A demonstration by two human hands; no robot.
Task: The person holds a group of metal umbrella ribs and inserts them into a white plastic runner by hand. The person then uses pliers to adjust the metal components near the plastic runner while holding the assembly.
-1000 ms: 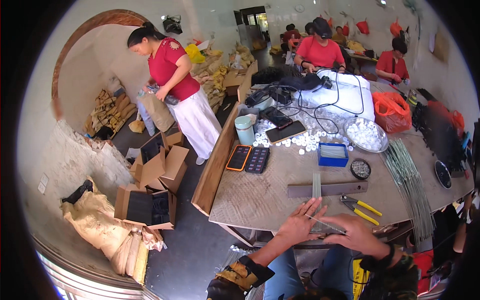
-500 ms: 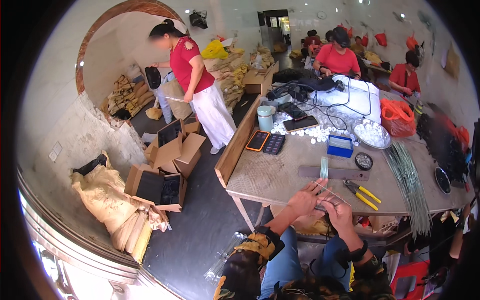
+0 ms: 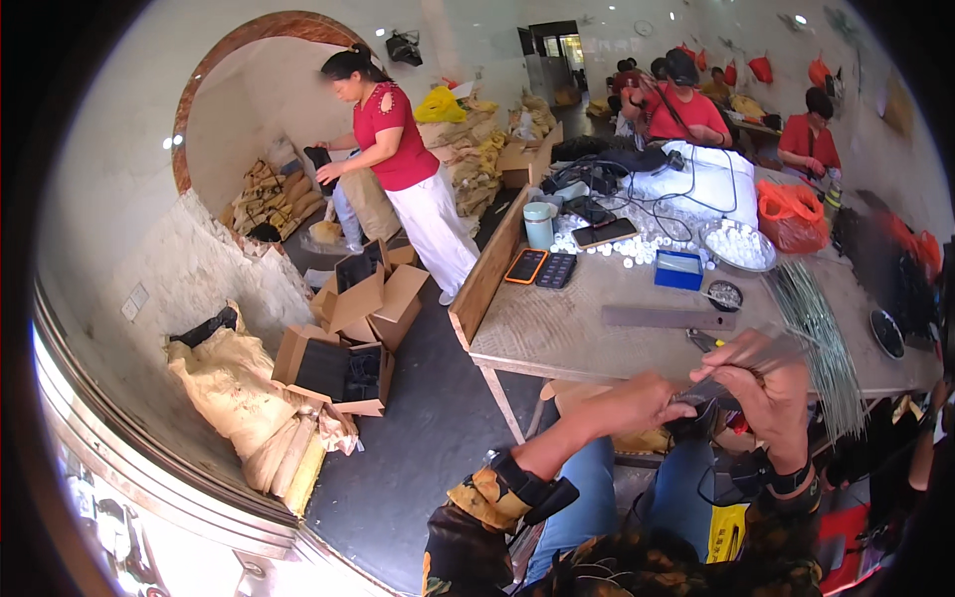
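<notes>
Thin metal wires, smeared by motion, slant between my two hands over the table's front edge. My left hand is closed round their near end, thumb and fingers pressed together. My right hand grips them farther up, its palm partly facing me. How many wires there are cannot be made out. Just behind the right hand lie pliers with yellow grips, mostly hidden by it. A flat dark metal bar rests on the table beyond. To the right, a long bundle of loose wires hangs over the edge.
On the table stand a blue box, a small dark bowl, a tray of white caps, phones and a light-blue cup. Cartons and sacks lie on the floor at left. A standing person handles something dark; others sit behind.
Both hands have moved right with the wires, away from the metal bar and in front of the pliers. The standing person has brought both hands to the dark item. The view has shifted slightly.
</notes>
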